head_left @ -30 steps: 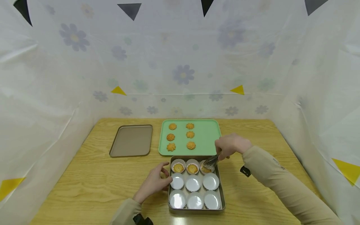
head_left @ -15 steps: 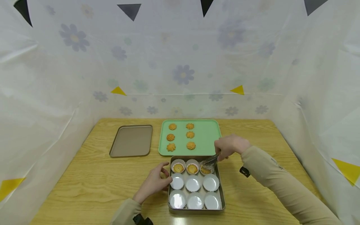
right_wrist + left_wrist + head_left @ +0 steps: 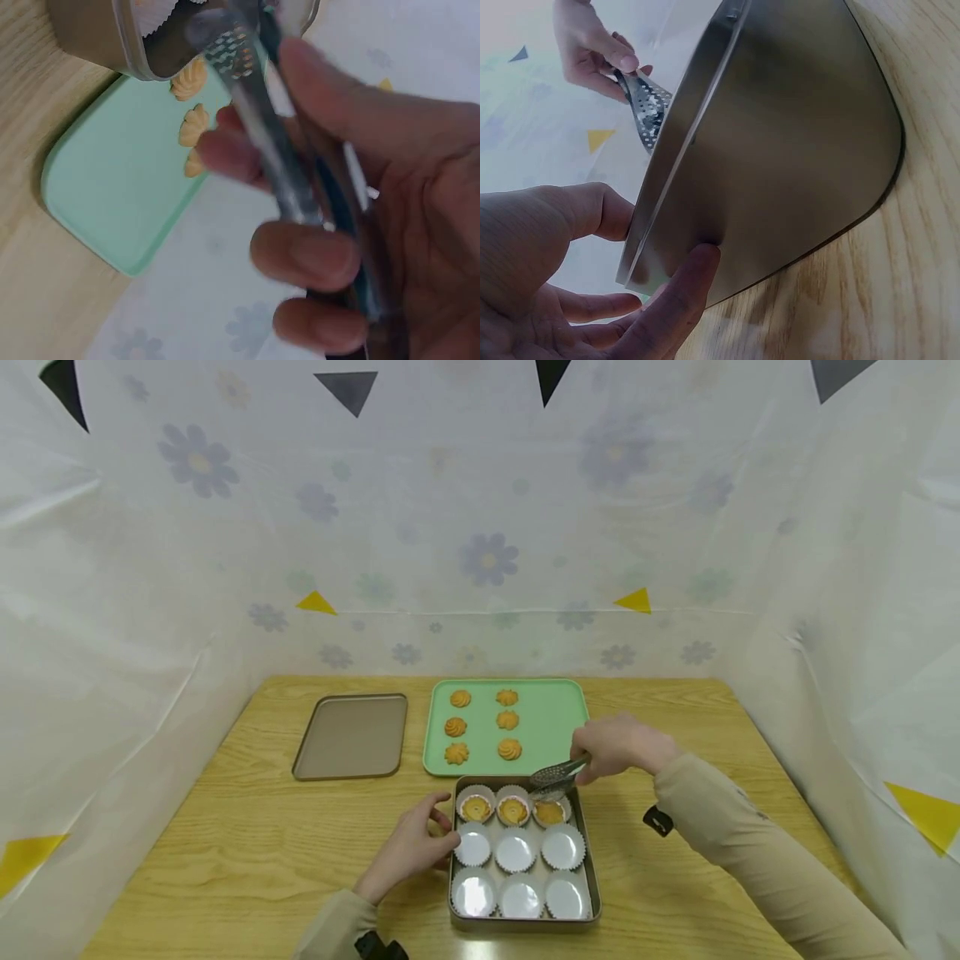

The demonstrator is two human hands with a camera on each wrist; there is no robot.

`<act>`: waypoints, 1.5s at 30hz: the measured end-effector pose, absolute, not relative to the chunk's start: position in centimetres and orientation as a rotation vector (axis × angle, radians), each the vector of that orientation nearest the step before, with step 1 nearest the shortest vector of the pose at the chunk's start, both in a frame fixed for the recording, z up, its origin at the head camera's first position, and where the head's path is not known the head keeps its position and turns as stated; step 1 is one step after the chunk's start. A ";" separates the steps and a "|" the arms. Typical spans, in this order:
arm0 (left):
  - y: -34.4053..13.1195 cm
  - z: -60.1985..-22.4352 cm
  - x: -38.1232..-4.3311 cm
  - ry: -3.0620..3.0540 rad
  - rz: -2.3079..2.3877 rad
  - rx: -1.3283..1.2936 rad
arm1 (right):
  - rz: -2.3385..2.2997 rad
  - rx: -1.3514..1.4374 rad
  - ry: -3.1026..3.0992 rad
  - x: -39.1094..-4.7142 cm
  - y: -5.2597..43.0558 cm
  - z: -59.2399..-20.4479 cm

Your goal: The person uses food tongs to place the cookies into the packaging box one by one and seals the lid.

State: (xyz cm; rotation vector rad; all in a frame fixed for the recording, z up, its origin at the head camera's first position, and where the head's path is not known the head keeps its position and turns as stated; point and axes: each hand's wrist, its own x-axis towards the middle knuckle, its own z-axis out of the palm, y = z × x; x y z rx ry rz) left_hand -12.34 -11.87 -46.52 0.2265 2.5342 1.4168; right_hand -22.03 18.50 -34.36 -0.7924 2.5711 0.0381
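Note:
My left hand [image 3: 414, 842] holds the left wall of the deep metal baking tin [image 3: 525, 924]. In the left wrist view, its thumb [image 3: 604, 212] lies at the rim and a finger [image 3: 694, 281] presses the outer wall. My right hand [image 3: 617, 747] grips metal tongs [image 3: 557, 777] with perforated ends, also seen in the right wrist view. The ends stand apart over the tin's far right corner, above a cookie [image 3: 550, 812] in a white paper cup. Two more cookies [image 3: 475, 807] sit in the cups beside it. Several other cups [image 3: 515, 849] hold nothing.
Behind the tin lies a light green tray [image 3: 555, 718] with several swirled cookies [image 3: 509, 748] in two columns. A flat brown baking tray [image 3: 351, 735] is at the back left of the wooden table [image 3: 300, 860]. Flowered white sheeting [image 3: 487, 527] surrounds the table.
The tongs have come up off the cookie in the far right cup, and their ends have spread apart. The cookie stays in its cup. My left hand has not moved.

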 end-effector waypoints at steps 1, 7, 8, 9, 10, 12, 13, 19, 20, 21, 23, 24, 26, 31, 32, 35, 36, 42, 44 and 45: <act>-11.9 -46.5 -12.3 2.534 1.417 0.227 | -0.011 -0.807 2.558 -22.2 18.7 -34.5; -11.8 -46.5 -12.3 2.538 1.419 0.225 | -0.329 -0.822 2.494 -23.7 19.5 -36.1; -11.8 -46.5 -12.3 2.538 1.418 0.225 | -0.343 -0.813 2.507 -23.9 19.5 -36.4; -11.8 -46.5 -12.3 2.540 1.415 0.225 | -0.344 -0.800 2.525 -24.1 19.5 -36.7; -11.8 -46.5 -12.3 2.539 1.415 0.227 | -0.335 -0.784 2.547 -24.2 19.4 -37.0; -11.8 -46.5 -12.3 2.542 1.411 0.229 | -0.305 -0.742 2.606 -24.3 19.2 -37.6; -11.8 -46.5 -12.3 2.544 1.408 0.230 | -0.291 -0.725 2.630 -24.4 19.0 -37.9; -11.8 -46.4 -12.2 2.550 1.403 0.234 | -0.248 -0.582 2.708 -24.4 17.9 -39.1; -11.8 -46.4 -12.2 2.549 1.404 0.234 | -0.246 -0.554 2.712 -24.4 17.7 -39.3; -11.7 -46.4 -12.2 2.546 1.405 0.234 | -0.241 -0.533 2.718 -24.4 17.6 -39.5; -11.7 -46.4 -12.2 2.542 1.409 0.234 | -0.237 -0.498 2.727 -24.4 17.3 -39.8; -11.7 -46.4 -12.2 2.540 1.412 0.233 | -0.237 -0.486 2.729 -24.4 17.2 -40.0; -11.7 -46.4 -12.2 2.536 1.416 0.231 | -0.244 -0.473 2.727 -24.4 17.0 -40.3; -11.7 -46.4 -12.2 2.535 1.415 0.230 | -0.243 -0.472 2.733 -24.6 16.6 -40.9; -11.7 -46.4 -12.2 2.535 1.415 0.230 | -0.243 -0.472 2.738 -24.6 16.5 -41.0; -11.7 -46.4 -12.2 2.535 1.416 0.232 | -0.245 -0.462 2.747 -24.7 16.2 -41.4; -11.7 -46.4 -12.2 2.534 1.417 0.232 | -0.247 -0.457 2.750 -24.7 16.1 -41.4; -11.7 -46.4 -12.2 2.536 1.417 0.236 | -0.275 -0.427 2.760 -24.7 15.6 -41.7; -11.7 -46.3 -12.2 2.536 1.418 0.235 | -0.280 -0.425 2.762 -24.7 15.5 -41.7; -11.7 -46.3 -12.2 2.536 1.419 0.234 | -0.281 -0.422 2.760 -24.7 15.4 -41.8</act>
